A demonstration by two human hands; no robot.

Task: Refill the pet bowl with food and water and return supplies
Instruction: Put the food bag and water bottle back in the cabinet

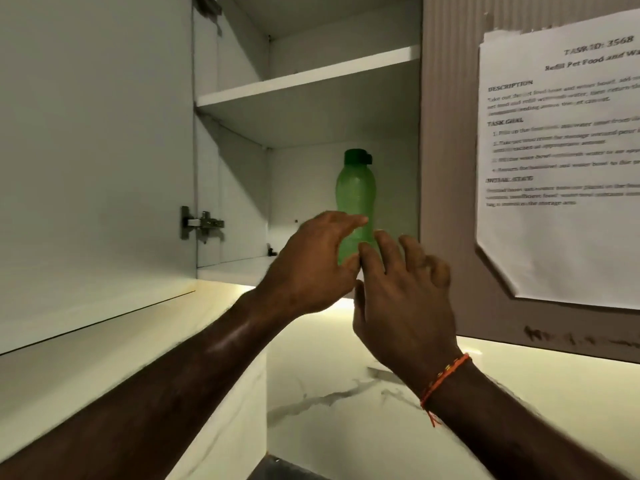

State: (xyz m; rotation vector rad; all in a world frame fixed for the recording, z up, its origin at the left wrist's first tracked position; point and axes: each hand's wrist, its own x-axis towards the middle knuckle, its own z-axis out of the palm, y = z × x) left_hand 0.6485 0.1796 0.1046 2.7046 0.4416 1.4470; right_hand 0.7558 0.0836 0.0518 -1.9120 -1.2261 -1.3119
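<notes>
A green plastic bottle (pixel 355 195) with a dark green cap stands upright on the lower shelf (pixel 239 268) of an open wall cupboard. My left hand (pixel 311 268) is raised in front of the bottle's lower part, fingers spread and holding nothing. My right hand (pixel 405 306) is just to its right and a little lower, fingers apart, also holding nothing; an orange thread is tied round its wrist. Both hands hide the bottle's base, so I cannot tell whether a finger touches it.
The cupboard door (pixel 93 161) hangs open on the left. The upper shelf (pixel 304 77) holds nothing visible. A printed task sheet (pixel 561 161) is taped to the closed door on the right. A marble-patterned wall (pixel 346 393) lies below the cupboard.
</notes>
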